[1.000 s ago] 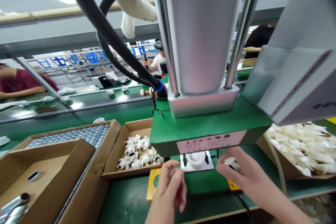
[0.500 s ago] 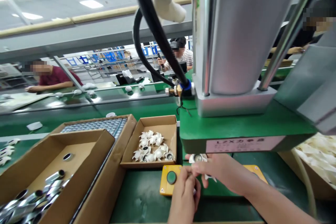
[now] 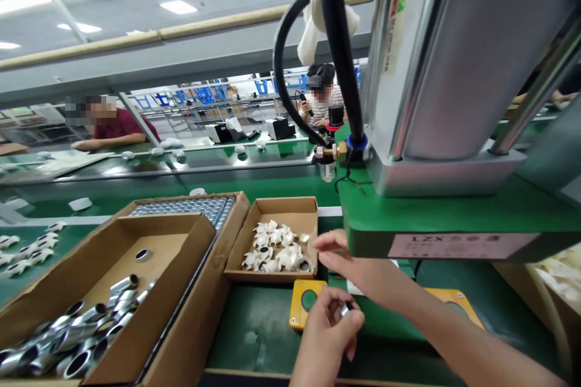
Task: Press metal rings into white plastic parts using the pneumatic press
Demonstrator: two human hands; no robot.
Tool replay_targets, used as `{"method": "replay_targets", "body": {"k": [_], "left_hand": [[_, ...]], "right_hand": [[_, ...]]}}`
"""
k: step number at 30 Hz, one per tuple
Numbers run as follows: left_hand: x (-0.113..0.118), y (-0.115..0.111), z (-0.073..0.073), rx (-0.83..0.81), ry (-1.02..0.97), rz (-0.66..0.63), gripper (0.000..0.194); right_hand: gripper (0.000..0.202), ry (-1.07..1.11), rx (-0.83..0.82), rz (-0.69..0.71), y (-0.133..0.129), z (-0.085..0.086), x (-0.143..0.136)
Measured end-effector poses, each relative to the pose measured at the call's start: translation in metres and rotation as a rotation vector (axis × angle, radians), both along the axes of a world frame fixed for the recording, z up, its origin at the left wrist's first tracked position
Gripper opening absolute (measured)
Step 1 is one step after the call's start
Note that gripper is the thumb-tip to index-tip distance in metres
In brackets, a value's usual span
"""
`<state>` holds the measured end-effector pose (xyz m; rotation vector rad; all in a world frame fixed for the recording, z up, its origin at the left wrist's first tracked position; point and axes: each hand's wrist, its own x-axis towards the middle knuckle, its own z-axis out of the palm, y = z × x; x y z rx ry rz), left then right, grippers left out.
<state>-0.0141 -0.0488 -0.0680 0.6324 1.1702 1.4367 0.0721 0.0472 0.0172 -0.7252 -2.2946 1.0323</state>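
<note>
My left hand (image 3: 327,329) is closed around a short shiny metal ring (image 3: 347,308), near a yellow box with a green push button (image 3: 309,299). Beside the press head, my right hand (image 3: 342,257) has its fingers stretched out to the left, over the edge of a small cardboard box (image 3: 281,208). White bladed fan wheels (image 3: 272,234) lie in that box, a few with a metal ring in the middle. A blurred white piece (image 3: 305,237) shows just left of the right fingertips, apart from them.
The press's green plate (image 3: 454,211) overhangs my right hand. On the left, an open cardboard box (image 3: 158,230) contains loose metal rings (image 3: 91,326). Another yellow button box (image 3: 460,302) sits behind my right forearm. Across the conveyor, co-workers sit.
My right hand has moved left and up from under the press to the small box, parting from the fan wheel it held. The left hand has turned, showing a ring. The view has shifted.
</note>
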Motion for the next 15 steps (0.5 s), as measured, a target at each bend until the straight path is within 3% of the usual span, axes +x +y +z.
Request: {"method": "replay_targets", "body": {"k": [3, 7, 9, 12, 15], "left_hand": [[-0.001, 0.000, 0.010, -0.040, -0.032, -0.018, 0.035], [0.004, 0.013, 0.038, -0.165, -0.065, 0.014, 0.044], [0.010, 0.028, 0.054, -0.172, -0.107, 0.040, 0.040], [0.025, 0.053, 0.076, -0.054, -0.203, -0.003, 0.030], [0.040, 0.068, 0.091, 0.033, -0.330, -0.027, 0.027]], "right_hand": [[0.020, 0.021, -0.162, -0.053, -0.014, -0.003, 0.045], [0.015, 0.008, -0.083, -0.155, -0.028, -0.014, 0.108], [0.017, -0.033, -0.068, -0.263, -0.031, -0.020, 0.139], [0.020, -0.121, -0.074, -0.470, -0.032, -0.029, 0.189], [0.024, -0.250, 0.001, -0.733, -0.030, -0.038, 0.247]]}}
